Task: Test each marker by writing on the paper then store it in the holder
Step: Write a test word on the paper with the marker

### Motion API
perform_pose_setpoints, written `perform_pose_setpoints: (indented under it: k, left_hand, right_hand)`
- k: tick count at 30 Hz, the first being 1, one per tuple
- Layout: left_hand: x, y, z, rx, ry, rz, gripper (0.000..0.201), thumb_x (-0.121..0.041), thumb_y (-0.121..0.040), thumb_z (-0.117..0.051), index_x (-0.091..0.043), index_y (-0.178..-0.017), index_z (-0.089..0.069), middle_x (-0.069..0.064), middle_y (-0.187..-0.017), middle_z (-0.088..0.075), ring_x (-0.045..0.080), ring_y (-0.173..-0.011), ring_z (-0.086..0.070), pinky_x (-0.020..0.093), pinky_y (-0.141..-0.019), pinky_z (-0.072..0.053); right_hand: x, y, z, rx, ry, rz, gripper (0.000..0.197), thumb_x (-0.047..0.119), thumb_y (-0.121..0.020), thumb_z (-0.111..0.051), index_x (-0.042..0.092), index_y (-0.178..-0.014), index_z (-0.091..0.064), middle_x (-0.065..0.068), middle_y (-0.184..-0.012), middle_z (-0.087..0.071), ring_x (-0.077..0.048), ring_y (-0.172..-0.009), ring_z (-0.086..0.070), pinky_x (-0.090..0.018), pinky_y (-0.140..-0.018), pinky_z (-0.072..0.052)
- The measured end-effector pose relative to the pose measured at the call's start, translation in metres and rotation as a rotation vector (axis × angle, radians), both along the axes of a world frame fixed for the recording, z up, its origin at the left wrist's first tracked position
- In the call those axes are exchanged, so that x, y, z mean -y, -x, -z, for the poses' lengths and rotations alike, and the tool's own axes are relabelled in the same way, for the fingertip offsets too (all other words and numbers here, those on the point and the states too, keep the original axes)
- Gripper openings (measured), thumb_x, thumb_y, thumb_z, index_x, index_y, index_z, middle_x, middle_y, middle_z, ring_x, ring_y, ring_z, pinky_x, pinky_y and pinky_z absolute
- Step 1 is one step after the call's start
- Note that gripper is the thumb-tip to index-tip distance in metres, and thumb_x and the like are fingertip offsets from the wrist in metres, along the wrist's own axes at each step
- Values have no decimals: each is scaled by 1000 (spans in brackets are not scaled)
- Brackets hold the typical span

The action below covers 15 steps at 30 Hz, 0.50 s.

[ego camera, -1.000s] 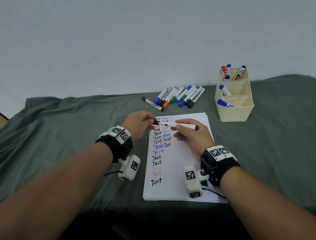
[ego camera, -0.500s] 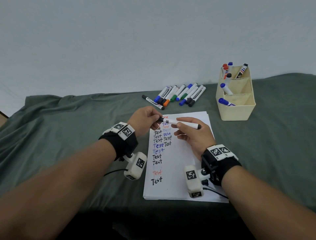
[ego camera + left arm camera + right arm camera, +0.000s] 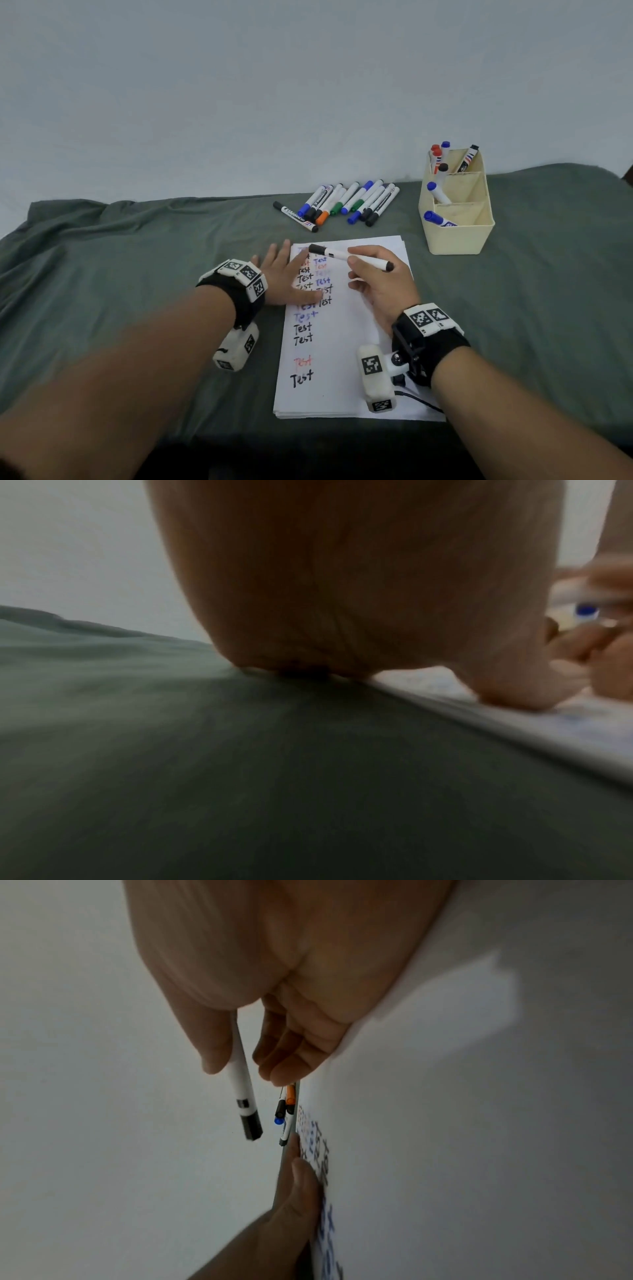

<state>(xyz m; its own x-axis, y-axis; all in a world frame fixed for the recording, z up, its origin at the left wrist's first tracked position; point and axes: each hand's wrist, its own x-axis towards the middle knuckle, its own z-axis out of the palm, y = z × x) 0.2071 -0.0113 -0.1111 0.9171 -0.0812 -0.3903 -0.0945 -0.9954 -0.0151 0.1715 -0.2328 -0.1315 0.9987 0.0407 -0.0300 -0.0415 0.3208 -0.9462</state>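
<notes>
White-barrelled with black ends, the marker [image 3: 349,257] sits pinched in the right hand [image 3: 380,284], held slanted above the top of the paper [image 3: 346,342], cap still on. The left hand [image 3: 286,274] lies flat, fingers spread, pressing the sheet's left edge where rows of "Test" run in black, blue and red. Beyond, loose markers [image 3: 342,204] lie bunched on the green cloth [image 3: 137,274]; the cream holder [image 3: 459,219] stands at right with several stored. A pale wall [image 3: 308,85] rises behind.
</notes>
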Motion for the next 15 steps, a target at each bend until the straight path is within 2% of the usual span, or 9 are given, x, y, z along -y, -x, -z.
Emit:
perform_pose_setpoints:
  k: [3,6,8,10,12,14,15]
  left_hand:
    - [-1,-1,8,-27,-11,-6,133,-106,-41,-24,-41,-150,16,-2,-162,23,28,-150,16,60,-115,1]
    - [0,-3,9,-33,-1,-7,135,-107,-39,-23,-42,-149,19,-3,-161,25,28,-149,17,60,-115,3]
    - [0,-2,8,-40,8,-11,135,-106,-40,-24,-41,-150,19,-3,-161,26,28,-149,18,60,-116,4]
    - [-1,-1,6,-38,14,-12,133,-105,-42,-26,-41,-151,17,-2,-161,26,28,-149,18,61,-116,4]
    - [-1,-2,5,-43,15,-9,132,-105,-44,-27,-40,-151,17,-2,-161,25,28,-149,18,61,-116,3]
    - [-2,-2,4,-56,18,-9,134,-106,-43,-26,-40,-151,18,-2,-161,26,28,-149,18,62,-116,3]
    - [-2,-2,4,-60,21,-9,134,-106,-41,-25,-41,-150,18,-3,-161,26,28,-149,18,61,-116,3]
  right_hand:
    - [1,0,2,13,20,-6,16,17,-83,-78,23,-97,-80,-5,-87,-75,-18,-80,-70,-28,-72,-57]
    - [1,2,1,16,14,26,23,3,-85,-76,22,-97,-79,-6,-97,-77,-24,-86,-73,-28,-76,-59]
    - [-2,3,-3,29,3,52,36,-2,-85,-74,23,-109,-71,-6,-100,-77,-25,-85,-75,-28,-74,-59]
    - [-6,2,-13,33,-7,101,49,-7,-85,-72,27,-117,-56,-9,-95,-77,-24,-82,-76,-28,-71,-60]
    - [-6,-4,-30,116,92,141,56,-5,-87,-70,34,-118,-46,-5,-91,-77,-20,-81,-76,-29,-71,-61]
    - [-1,-16,-57,258,271,148,57,5,-90,-71,38,-125,-40,5,-91,-76,-15,-82,-74,-30,-71,-62]
    - [5,-25,-73,322,357,159,57,11,-91,-70,38,-129,-37,4,-88,-75,-14,-79,-73,-31,-70,-61]
